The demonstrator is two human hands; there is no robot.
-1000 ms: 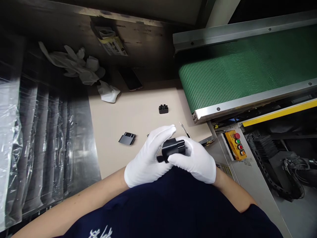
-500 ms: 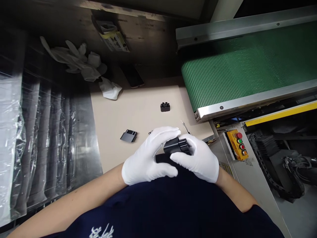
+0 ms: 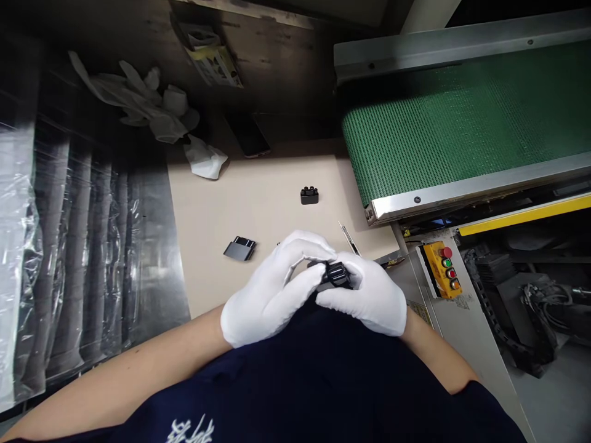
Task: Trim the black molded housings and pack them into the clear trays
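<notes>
Between my two white-gloved hands is a glossy black plastic part (image 3: 338,274), held close in front of my dark shirt. My left hand (image 3: 277,289) pinches its left end between thumb and fingers. My right hand (image 3: 369,292) grips the other end, with the thumb below and the fingers behind. Much of the part is covered by the gloves. A black rectangular piece (image 3: 239,248) lies on the beige board (image 3: 212,209), left of my left hand. Farther back sits a small black block with round knobs (image 3: 309,195). A slim pointed tool (image 3: 349,238) lies just beyond my right hand.
A green conveyor belt (image 3: 429,135) stands at the right, above a yellow button box (image 3: 443,271). White gloves (image 3: 138,101), crumpled white paper (image 3: 204,159) and a dark phone (image 3: 249,136) lie at the back left. Plastic-wrapped stacks (image 3: 64,246) line the left side.
My left thumb and fingers have closed onto the left end of the black part, where they stood apart from it before. My right hand keeps its hold.
</notes>
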